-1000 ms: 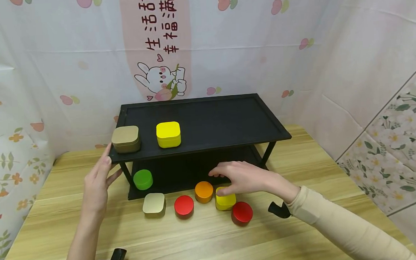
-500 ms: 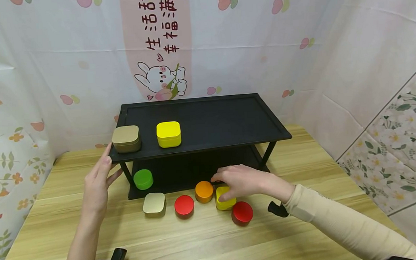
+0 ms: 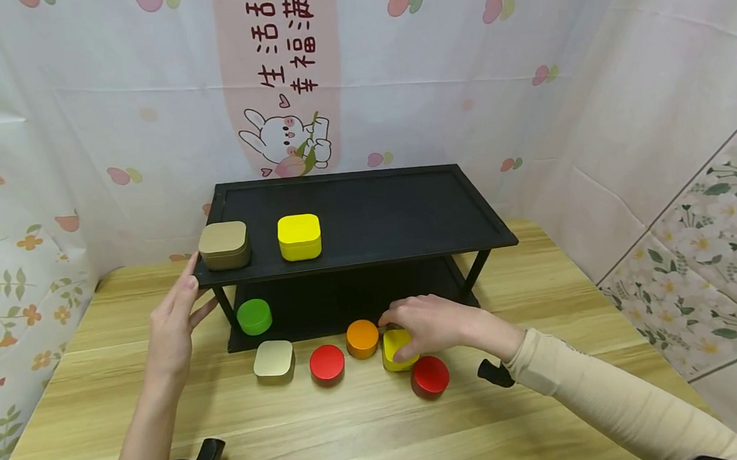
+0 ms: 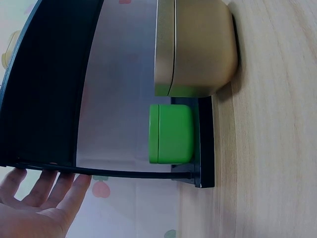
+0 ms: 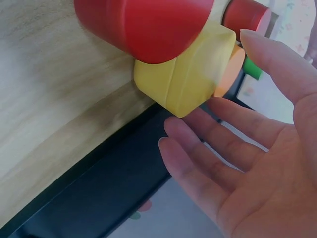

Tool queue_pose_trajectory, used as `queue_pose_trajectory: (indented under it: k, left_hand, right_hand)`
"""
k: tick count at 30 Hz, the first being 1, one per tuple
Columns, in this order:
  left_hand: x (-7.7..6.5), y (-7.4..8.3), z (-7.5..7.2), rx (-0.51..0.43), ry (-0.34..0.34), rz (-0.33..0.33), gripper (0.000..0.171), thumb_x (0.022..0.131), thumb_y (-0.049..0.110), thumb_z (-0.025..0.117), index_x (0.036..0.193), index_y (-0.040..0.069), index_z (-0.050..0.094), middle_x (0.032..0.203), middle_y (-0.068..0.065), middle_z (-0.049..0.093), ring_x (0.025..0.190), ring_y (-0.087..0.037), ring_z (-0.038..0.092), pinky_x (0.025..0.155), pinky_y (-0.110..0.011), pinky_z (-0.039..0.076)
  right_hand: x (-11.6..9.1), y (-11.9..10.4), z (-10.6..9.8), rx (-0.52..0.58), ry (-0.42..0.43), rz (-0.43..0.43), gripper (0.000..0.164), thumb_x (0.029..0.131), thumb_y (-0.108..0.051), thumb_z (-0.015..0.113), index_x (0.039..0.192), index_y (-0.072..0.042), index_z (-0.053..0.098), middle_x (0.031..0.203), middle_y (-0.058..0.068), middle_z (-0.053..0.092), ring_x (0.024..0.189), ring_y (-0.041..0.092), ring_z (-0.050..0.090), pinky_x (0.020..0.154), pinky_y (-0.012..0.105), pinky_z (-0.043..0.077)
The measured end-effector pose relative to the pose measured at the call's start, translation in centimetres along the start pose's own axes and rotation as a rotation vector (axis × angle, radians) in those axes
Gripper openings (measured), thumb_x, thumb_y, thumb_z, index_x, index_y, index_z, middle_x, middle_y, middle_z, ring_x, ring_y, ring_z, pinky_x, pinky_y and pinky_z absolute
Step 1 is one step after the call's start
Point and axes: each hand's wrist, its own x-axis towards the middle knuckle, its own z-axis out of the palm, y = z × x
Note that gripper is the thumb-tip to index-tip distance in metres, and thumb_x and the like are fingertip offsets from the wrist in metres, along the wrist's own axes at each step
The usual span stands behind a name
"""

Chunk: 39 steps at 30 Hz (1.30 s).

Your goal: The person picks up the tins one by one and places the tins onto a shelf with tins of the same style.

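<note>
My left hand (image 3: 170, 323) rests its fingertips (image 4: 64, 186) against the left end of the black two-tier shelf (image 3: 368, 219). Above it on the top tier sits a gold-brown square tin (image 3: 224, 246). The right hand (image 3: 434, 322) reaches over a yellow square tin (image 3: 401, 350) on the table. In the right wrist view its fingers (image 5: 190, 161) lie close along the tin's shelf side, and the thumb (image 5: 272, 59) stands apart from it. A red round tin (image 3: 429, 377) stands against the yellow tin's near side, and an orange round tin (image 3: 362, 339) is to its left.
Another yellow tin (image 3: 299, 238) stands on the top tier. A green tin (image 3: 254, 316) sits on the lower tier at the left. In front of the shelf are a pale gold square tin (image 3: 274, 361) and a second red tin (image 3: 327, 364). Patterned cloth hangs behind.
My right hand has lowered slightly and drawn nearer to the yellow tin on the table, its fingers now at the tin's far side. The left hand has stayed on the shelf's end.
</note>
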Motion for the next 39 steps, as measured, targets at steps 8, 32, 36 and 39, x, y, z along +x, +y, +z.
queue_pose_trajectory:
  k: [8, 32, 36, 39]
  left_hand:
    - [0.0, -0.1, -0.1, -0.029, 0.013, 0.002, 0.051, 0.111, 0.037, 0.045, 0.158, 0.019, 0.042, 0.168, 0.002, 0.036, 0.129, 0.008, 0.054, 0.096, -0.008, 0.054]
    - [0.0, -0.1, 0.0, -0.026, 0.008, 0.015, 0.049, 0.111, 0.037, 0.044, 0.158, 0.02, 0.043, 0.167, 0.001, 0.037, 0.126, 0.009, 0.057, 0.096, -0.009, 0.054]
    - [0.0, -0.1, 0.0, -0.019, 0.008, 0.017, 0.049, 0.111, 0.037, 0.044, 0.157, 0.02, 0.043, 0.167, 0.0, 0.037, 0.125, 0.009, 0.057, 0.096, -0.009, 0.054]
    - [0.0, -0.1, 0.1, -0.016, 0.009, 0.018, 0.049, 0.111, 0.037, 0.044, 0.157, 0.021, 0.044, 0.167, 0.0, 0.037, 0.125, 0.008, 0.057, 0.096, -0.009, 0.054]
  right_hand:
    - [0.0, 0.1, 0.2, 0.001, -0.013, 0.003, 0.056, 0.085, -0.035, 0.082, 0.136, -0.015, 0.067, 0.133, 0.002, 0.069, 0.108, 0.017, 0.063, 0.096, 0.036, 0.057]
    - [0.2, 0.5, 0.9, -0.002, -0.01, -0.008, 0.059, 0.082, -0.033, 0.086, 0.134, -0.013, 0.067, 0.122, 0.002, 0.071, 0.092, 0.013, 0.057, 0.082, 0.027, 0.054]
    - [0.2, 0.6, 1.1, -0.003, 0.002, -0.026, 0.058, 0.082, -0.032, 0.085, 0.133, -0.012, 0.067, 0.122, 0.002, 0.071, 0.092, 0.012, 0.057, 0.081, 0.026, 0.054]
    - [0.1, 0.7, 1.0, -0.004, 0.012, -0.034, 0.057, 0.082, -0.031, 0.085, 0.133, -0.012, 0.068, 0.119, 0.002, 0.071, 0.09, 0.012, 0.057, 0.079, 0.025, 0.053]
